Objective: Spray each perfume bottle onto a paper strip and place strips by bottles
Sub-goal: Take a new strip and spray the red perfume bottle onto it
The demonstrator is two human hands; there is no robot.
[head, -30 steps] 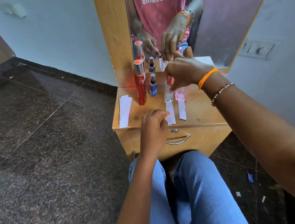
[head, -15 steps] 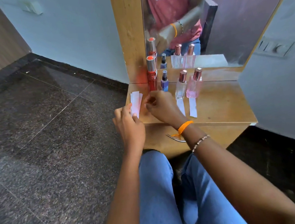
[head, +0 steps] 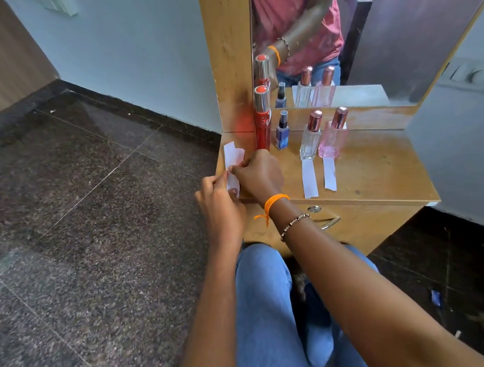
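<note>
Four perfume bottles stand in a row on the wooden dresser top: a tall red bottle, a small blue bottle, a clear bottle and a pink bottle. One paper strip lies in front of the clear bottle, another strip in front of the pink one. A stack of blank strips sits at the dresser's left edge. My left hand and my right hand both pinch strips from that stack; their fingertips meet on the paper.
A mirror in a wooden frame rises behind the bottles and reflects them. A drawer with a metal handle is under the top. A grey wall closes in on the right. Dark stone floor lies to the left.
My right hand left the clear bottle and came across to the strip stack at the left edge. My left hand moved left to the same stack. Both now grip paper.
</note>
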